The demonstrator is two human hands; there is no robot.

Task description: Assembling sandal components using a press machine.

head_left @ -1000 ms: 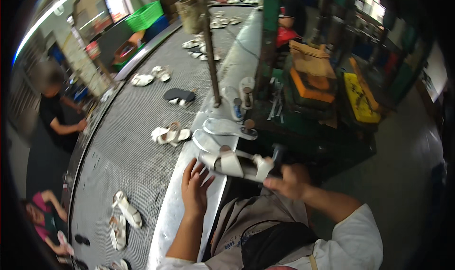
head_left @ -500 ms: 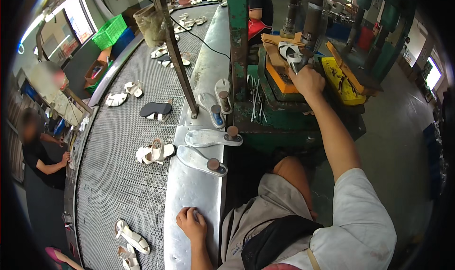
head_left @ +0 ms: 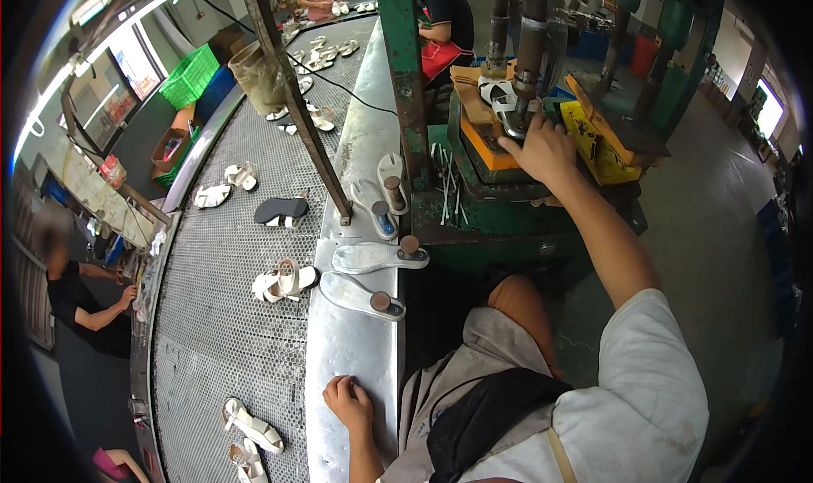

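My right hand [head_left: 546, 154] is at the green press, thumb and fingers apart beside the near end of a metal shoe last [head_left: 513, 125]. A white sandal [head_left: 498, 93] sits around that last on the orange pad [head_left: 491, 151], under a dark metal ram [head_left: 529, 55]. Whether my fingertips touch the last is hard to see. My left hand [head_left: 349, 405] lies loosely on the metal ledge [head_left: 351, 347], fingers slightly bent and holding nothing. Several silver shoe lasts [head_left: 360, 293] with brown knobs lie farther along the ledge.
White sandals [head_left: 284, 281] are scattered on the mesh conveyor [head_left: 203, 313] to my left. A yellow tray [head_left: 593, 144] stands right of the pad, and thin metal rods [head_left: 449, 182] lie left of it. A slanted post [head_left: 296, 102] rises from the ledge. Co-workers [head_left: 85, 305] stand beyond the conveyor.
My right hand has loosened from around the last's handle; its fingers are now spread beside it. The ram now stands over the sandal. My left hand stays on the ledge. The view has shifted slightly.
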